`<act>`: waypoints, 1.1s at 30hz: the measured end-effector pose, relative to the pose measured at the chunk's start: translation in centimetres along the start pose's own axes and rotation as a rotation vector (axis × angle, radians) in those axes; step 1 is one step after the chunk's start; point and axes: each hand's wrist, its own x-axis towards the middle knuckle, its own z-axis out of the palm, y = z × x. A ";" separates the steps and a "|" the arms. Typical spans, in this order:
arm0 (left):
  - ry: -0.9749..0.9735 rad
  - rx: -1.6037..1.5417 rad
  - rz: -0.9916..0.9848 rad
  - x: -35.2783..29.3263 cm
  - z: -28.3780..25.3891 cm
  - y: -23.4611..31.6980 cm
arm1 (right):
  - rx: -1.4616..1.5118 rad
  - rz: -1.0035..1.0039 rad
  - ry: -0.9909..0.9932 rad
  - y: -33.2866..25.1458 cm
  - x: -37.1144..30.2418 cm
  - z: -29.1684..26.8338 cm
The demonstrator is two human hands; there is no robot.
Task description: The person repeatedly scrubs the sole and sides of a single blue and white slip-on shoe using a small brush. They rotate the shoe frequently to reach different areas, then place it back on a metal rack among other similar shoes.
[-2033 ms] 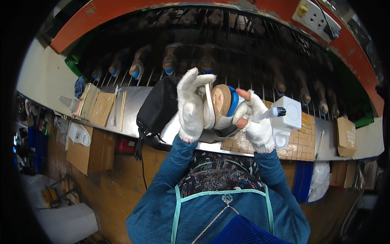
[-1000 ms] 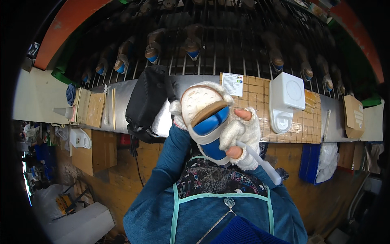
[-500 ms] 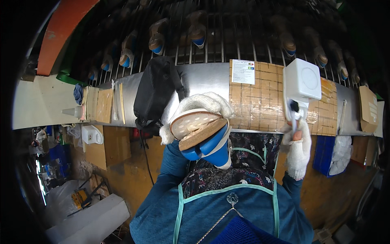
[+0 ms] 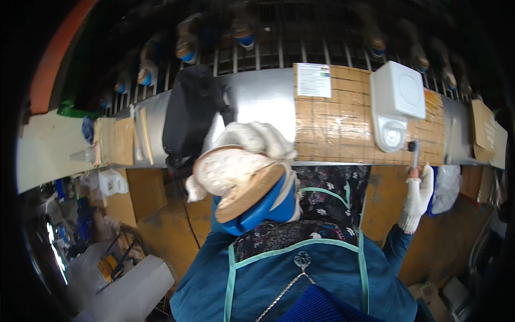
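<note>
Knit-gloved left hand, dimpled sole; slim brush

Over there, the left camera of a pair is riding on the head of the person, facing down and outward: the left hand and right hand are showing close below, the bench lying beyond, the rack sitting farthest, straight edges bending toward the rim
</note>
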 end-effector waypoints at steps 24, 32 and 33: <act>-0.003 -0.098 -0.037 0.2 -1.3 0.4 | -1.035 -0.520 0.078 -1.5 2.6 0.7; -0.022 -0.318 0.050 0.1 -0.7 -1.1 | -0.040 0.081 -0.245 -7.5 1.0 3.7; 0.004 -0.280 0.075 0.1 -0.7 -1.2 | -0.011 -0.032 -0.279 -8.8 0.8 5.2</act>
